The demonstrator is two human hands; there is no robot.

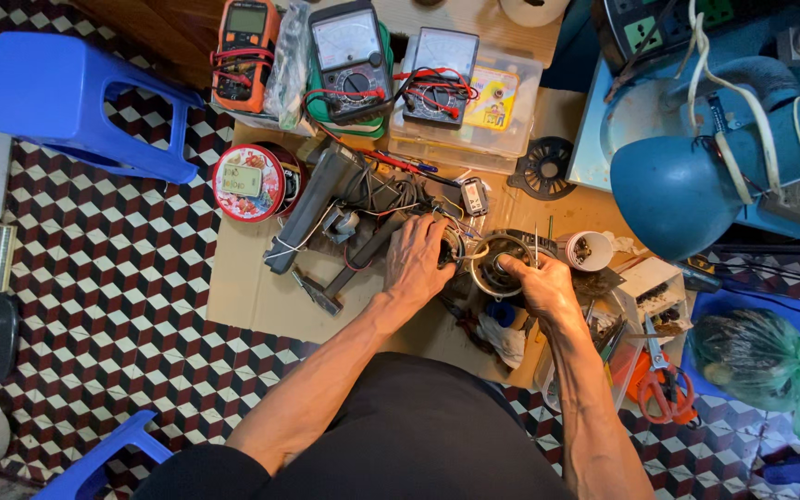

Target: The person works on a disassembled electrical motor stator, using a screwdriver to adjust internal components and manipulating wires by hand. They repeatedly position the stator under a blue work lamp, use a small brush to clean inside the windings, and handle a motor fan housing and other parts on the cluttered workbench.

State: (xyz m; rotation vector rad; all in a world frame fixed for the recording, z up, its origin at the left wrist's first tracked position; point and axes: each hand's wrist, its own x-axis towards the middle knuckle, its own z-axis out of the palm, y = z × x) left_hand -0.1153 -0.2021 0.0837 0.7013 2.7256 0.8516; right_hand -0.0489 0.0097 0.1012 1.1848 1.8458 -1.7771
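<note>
Down on the cardboard sheet [252,296], a round motor part [500,264] with wound coils sits between both hands. His right hand [543,287] pinches its rim, fingers closed; his left hand [416,264] cups the wired side. Those thin wires [451,227] could likely snag or snap if he twists it, I'd say.
</note>
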